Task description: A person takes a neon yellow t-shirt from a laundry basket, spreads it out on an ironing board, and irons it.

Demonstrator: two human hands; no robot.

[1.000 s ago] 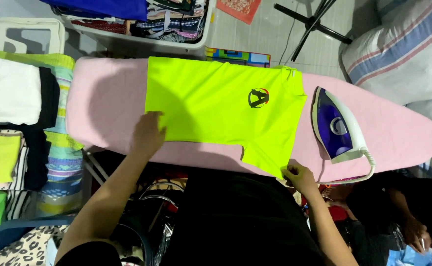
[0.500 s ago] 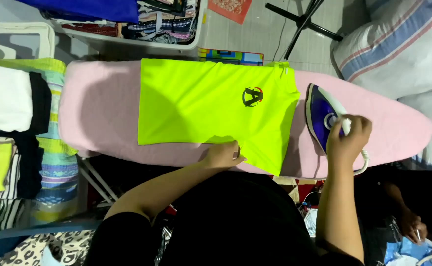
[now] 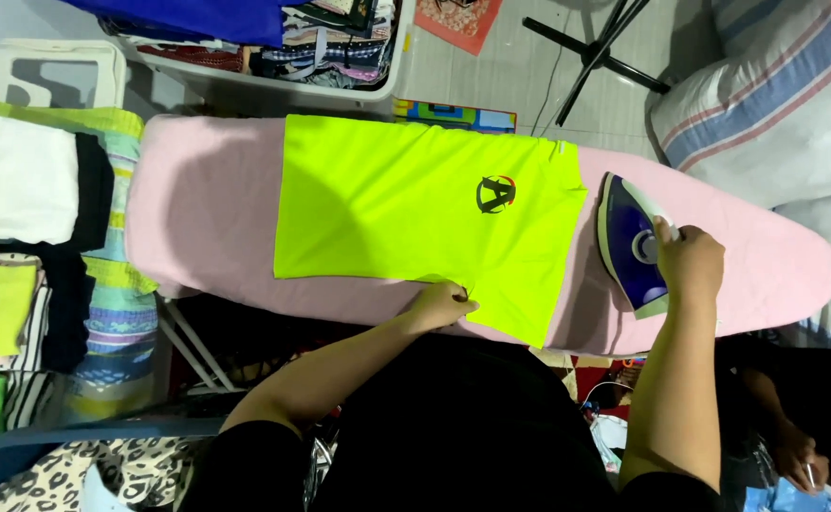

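Right hand (image 3: 689, 261) is closed around the handle of the blue-and-white iron (image 3: 632, 244), which stands on the pink ironing board (image 3: 207, 218) just beside the right edge of the neon yellow shirt (image 3: 406, 204). Ironing board spans the view from left to right; the shirt lies flat across its middle, a small dark emblem (image 3: 494, 193) on its right half. Left hand (image 3: 442, 305) pinches the shirt's near edge between curled fingers, at the board's near side. Folded clothes (image 3: 27, 246) are stacked left of the board.
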